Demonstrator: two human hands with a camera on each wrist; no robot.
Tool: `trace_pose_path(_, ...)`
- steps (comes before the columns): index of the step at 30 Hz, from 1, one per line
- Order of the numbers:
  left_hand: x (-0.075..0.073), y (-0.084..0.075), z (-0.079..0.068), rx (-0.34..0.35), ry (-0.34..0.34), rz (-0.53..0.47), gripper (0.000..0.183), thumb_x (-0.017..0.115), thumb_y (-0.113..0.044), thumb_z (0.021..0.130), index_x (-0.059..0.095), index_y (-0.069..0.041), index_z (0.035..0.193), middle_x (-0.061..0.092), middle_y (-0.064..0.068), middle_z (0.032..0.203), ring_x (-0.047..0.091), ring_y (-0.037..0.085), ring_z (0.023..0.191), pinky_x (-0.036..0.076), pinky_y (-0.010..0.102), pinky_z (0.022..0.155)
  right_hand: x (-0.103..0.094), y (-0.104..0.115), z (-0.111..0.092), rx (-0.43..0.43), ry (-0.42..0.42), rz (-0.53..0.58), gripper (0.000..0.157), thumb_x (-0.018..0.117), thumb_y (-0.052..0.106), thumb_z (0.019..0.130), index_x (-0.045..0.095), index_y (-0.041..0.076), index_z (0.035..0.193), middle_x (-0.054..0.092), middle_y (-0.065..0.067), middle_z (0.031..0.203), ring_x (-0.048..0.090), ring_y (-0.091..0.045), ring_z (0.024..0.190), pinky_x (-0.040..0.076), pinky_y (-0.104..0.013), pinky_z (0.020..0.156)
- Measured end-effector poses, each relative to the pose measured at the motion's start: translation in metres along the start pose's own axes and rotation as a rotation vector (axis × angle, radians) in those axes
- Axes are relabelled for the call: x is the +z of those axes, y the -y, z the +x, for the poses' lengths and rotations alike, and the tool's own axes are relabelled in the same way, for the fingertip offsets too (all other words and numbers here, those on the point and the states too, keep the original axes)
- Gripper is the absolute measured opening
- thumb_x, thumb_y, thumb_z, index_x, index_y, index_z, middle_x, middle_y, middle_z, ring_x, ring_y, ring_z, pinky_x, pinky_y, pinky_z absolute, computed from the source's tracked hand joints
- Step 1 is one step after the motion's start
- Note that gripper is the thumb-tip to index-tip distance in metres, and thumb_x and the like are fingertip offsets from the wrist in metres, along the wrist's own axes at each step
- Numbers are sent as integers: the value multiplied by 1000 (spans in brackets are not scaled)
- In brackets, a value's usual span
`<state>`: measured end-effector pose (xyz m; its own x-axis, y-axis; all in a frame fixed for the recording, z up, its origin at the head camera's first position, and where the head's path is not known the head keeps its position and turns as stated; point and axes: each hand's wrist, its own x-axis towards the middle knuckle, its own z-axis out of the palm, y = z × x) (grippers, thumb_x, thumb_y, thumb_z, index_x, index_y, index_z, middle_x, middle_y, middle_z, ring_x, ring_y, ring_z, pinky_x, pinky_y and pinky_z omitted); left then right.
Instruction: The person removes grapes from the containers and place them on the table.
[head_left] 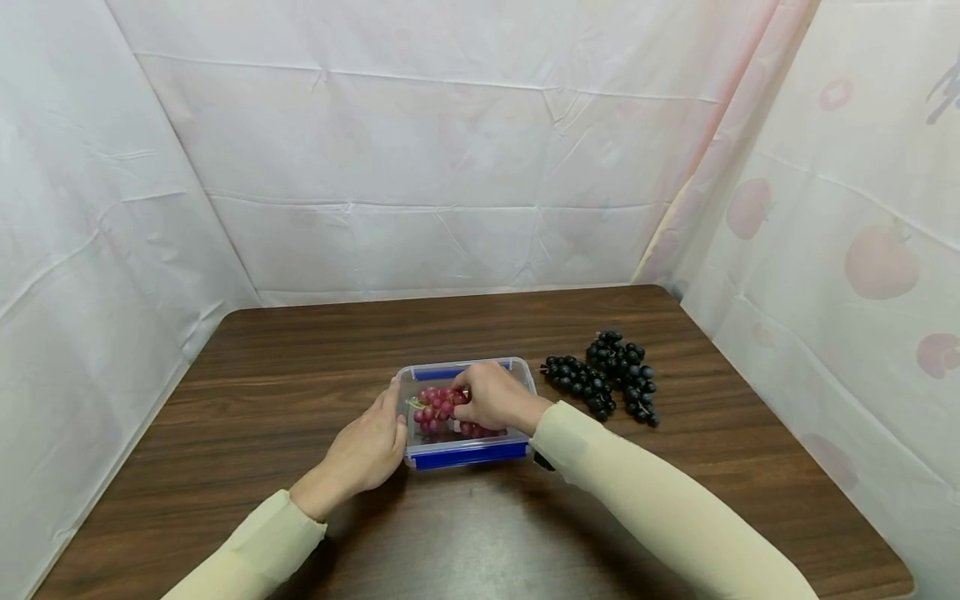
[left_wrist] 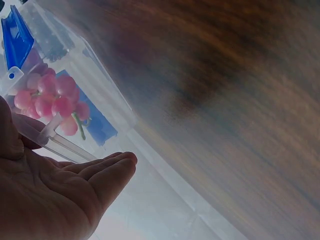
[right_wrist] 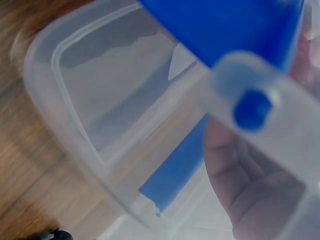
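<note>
A clear plastic container point(head_left: 470, 454) with blue side latches stands near the middle of the table. Red grapes point(head_left: 433, 410) lie in it, their pale green stem toward the left. My right hand point(head_left: 495, 400) reaches in from the right and pinches the grapes with thumb and fingertips. Its palm point(right_wrist: 255, 182) shows through the clear wall in the right wrist view, the fingertips hidden by a blue latch point(right_wrist: 225, 30). Along the container's left side, my left hand point(head_left: 367, 446) rests with fingers extended; the left wrist view shows its palm point(left_wrist: 60, 195) against the wall.
Bunches of black grapes point(head_left: 577, 385) lie on the brown wooden table point(head_left: 315, 350), right of the container and close to the right forearm. Pale fabric sheets point(head_left: 450, 167) hang behind the table and at both sides.
</note>
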<state>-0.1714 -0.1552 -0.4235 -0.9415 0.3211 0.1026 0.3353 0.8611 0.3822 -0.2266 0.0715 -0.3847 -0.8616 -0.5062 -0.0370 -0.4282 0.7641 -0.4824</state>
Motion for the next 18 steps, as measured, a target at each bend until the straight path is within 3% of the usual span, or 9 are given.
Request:
trace_pose_path(7, 0, -1, 0, 11, -17, 5, 64, 40, -19, 107, 18, 11, 159, 38, 32, 156, 47, 43, 139, 44, 57, 107, -5, -1, -2, 4, -49, 38, 21, 75, 17, 91, 79, 13, 111, 68, 7, 72, 61, -5, 54, 52, -22, 49)
trace_pose_path(18, 1, -1, -1, 19, -36, 10, 64, 43, -18, 106, 20, 11, 158, 41, 32, 154, 48, 43, 138, 45, 56, 107, -12, 1, -6, -2, -55, 47, 10, 75, 18, 93, 77, 17, 102, 67, 11, 67, 64, -5, 54, 54, -22, 49)
